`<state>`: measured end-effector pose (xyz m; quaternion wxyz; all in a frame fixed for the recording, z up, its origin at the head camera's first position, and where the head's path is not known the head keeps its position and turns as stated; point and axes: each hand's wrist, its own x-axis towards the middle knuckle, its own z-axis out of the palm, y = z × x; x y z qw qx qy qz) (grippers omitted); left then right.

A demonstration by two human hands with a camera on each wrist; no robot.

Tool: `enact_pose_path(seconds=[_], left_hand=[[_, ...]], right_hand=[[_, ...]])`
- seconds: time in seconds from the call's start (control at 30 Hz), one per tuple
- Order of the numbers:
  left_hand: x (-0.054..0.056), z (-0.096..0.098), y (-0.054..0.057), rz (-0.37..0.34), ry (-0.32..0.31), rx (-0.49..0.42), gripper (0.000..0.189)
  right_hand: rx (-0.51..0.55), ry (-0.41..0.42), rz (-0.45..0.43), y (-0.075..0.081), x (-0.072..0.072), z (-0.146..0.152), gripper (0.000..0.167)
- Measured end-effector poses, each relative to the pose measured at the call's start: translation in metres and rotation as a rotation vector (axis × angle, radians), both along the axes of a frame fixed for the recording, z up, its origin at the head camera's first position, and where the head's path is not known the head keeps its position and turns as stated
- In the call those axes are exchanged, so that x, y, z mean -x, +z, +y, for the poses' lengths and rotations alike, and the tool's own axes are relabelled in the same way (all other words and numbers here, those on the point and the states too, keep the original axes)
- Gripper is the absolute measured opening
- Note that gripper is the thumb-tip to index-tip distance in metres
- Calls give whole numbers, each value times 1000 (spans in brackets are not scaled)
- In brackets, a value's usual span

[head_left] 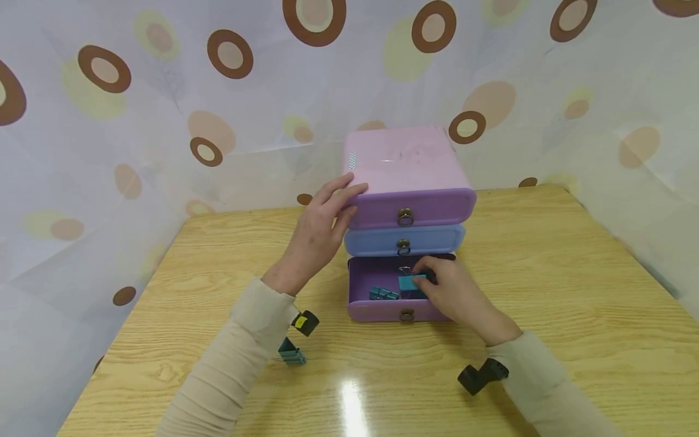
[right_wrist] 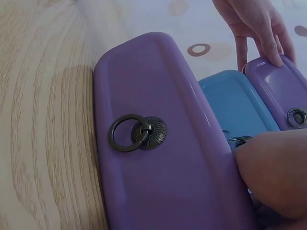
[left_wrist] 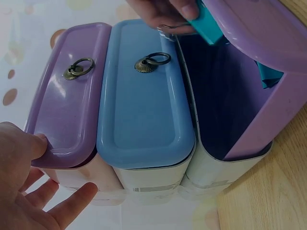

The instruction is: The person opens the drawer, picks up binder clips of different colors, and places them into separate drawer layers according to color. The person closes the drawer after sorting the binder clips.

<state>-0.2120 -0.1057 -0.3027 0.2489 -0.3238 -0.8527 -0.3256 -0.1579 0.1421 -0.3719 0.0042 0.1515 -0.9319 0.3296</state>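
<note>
My right hand (head_left: pixel 457 293) reaches into the pulled-out bottom drawer (head_left: pixel 377 311) and pinches a teal binder clip (left_wrist: pixel 207 25) between thumb and fingers. Another teal binder clip (head_left: pixel 384 294) lies in the drawer, left of the pinched one. With its fingers nearly straight, my left hand (head_left: pixel 312 235) rests on the front left corner of the small drawer cabinet (head_left: pixel 401 158); its thumb presses the purple top drawer front (left_wrist: pixel 64 115). In the right wrist view my right fingers are hidden behind the bottom drawer's front (right_wrist: pixel 153 182).
Between the purple drawers sits a blue middle drawer (head_left: pixel 382 241), pushed in. A teal binder clip (head_left: pixel 292 353) stands on the wooden table (head_left: pixel 546 273), near my left sleeve. Behind the table hangs a patterned cloth (head_left: pixel 349 73).
</note>
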Motion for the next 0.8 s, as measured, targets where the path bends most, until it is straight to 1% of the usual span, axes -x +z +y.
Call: enact_pose_path(seconds=[0.13,0.3,0.4,0.53,0.67,0.8], left_hand=[[0,0,0,6,-1,-4,35],[0,1,0,12,-2,2,35],[-1,1,0,12,0,8,35],[-1,1,0,12,1,7,35],[1,0,-1,21,-4,2,35],[1,0,-1,38,-9,1,35]], right_hand=[[-34,24,-34,-2,-1,1,16],[-45,48,14,-5,-2,0,16],[-31,59,83,-5,-4,-1,14],[-4,104,227,-3,-8,-5,12],[50,185,350,2,-15,-12,10],[108,273,408,5,-21,-21,12]])
